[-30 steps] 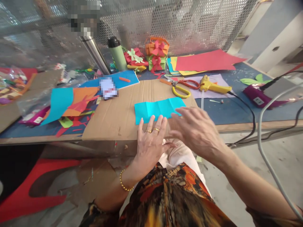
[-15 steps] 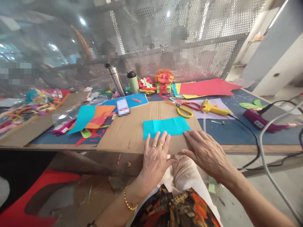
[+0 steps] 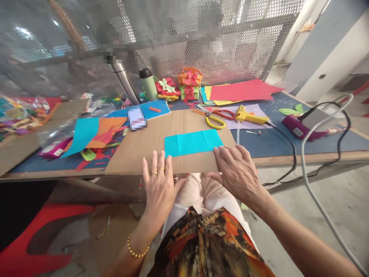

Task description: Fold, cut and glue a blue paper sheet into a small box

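A creased turquoise paper strip (image 3: 191,142) lies on a sheet of brown cardboard (image 3: 144,150) at the table's front edge. My left hand (image 3: 160,184), with rings on its fingers, rests palm down on the cardboard by the strip's lower left corner, fingers stretched out. At the lower right corner, my right hand (image 3: 238,173) lies flat with its fingertips at the paper's edge. Neither hand grips anything. Beyond the strip are yellow- and red-handled scissors (image 3: 215,122) and a yellow glue gun (image 3: 250,117) on lilac paper.
A phone (image 3: 136,118) lies on a blue sheet. Turquoise and orange papers (image 3: 85,130) and red scraps are to the left. A steel flask (image 3: 125,82), a green bottle (image 3: 149,84) and small paper baskets (image 3: 189,82) stand behind. Cables (image 3: 309,169) hang at the right edge.
My left hand has slid left from the middle of the strip's lower edge to its left corner. My right hand stays at the right corner. The view has shifted slightly.
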Motion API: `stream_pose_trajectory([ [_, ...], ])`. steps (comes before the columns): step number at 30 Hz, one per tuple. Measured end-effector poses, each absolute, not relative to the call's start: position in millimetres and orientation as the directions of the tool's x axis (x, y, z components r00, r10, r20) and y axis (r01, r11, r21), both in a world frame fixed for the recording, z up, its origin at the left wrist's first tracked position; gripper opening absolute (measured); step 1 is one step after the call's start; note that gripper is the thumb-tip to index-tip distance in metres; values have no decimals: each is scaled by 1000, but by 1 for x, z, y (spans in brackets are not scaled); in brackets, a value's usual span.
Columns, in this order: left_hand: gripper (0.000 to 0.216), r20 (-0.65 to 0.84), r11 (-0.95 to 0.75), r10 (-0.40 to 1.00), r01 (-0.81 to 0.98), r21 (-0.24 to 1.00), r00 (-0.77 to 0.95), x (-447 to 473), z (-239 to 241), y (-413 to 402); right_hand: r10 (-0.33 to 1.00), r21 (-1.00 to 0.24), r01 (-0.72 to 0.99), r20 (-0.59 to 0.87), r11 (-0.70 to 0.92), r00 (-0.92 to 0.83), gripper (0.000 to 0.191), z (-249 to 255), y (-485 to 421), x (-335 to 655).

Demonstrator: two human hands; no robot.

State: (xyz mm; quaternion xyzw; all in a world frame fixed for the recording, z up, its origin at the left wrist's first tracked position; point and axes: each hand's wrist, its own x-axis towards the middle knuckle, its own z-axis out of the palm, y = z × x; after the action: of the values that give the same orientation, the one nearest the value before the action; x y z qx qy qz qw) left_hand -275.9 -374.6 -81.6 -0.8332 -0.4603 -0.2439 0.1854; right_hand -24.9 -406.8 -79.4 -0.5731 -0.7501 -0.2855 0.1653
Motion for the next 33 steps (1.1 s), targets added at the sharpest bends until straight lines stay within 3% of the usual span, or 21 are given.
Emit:
stream_pose_trajectory([
  [5, 91, 541, -650, 580, 746, -144, 610, -238, -77, -370, 761, 231, 953, 577, 197, -297, 64, -72, -407, -26],
  [13, 56, 449, -668, 605, 726, -165, 658, -221, -85, -360, 740, 44, 885, 530, 463, -414, 70, -73, -394, -38],
  [20, 67, 503, -640, 621, 760, -117, 601, -253, -84, -363, 773, 36, 913, 519, 406, -364, 55, -69, -402, -23],
  [28, 76, 480, -545, 698, 829, -124, 532, -294, -79, -365, 775, 63, 919, 517, 389, -364, 62, -73, -405, -17],
  [30, 80, 474, -557, 696, 822, -118, 540, -296, -78, -364, 795, -13, 909, 491, 416, -356, 63, -66, -403, -9],
  [33, 79, 459, -589, 684, 801, -110, 567, -297, -77, -360, 799, -256, 814, 482, 522, -361, 60, -45, -389, 10],
])
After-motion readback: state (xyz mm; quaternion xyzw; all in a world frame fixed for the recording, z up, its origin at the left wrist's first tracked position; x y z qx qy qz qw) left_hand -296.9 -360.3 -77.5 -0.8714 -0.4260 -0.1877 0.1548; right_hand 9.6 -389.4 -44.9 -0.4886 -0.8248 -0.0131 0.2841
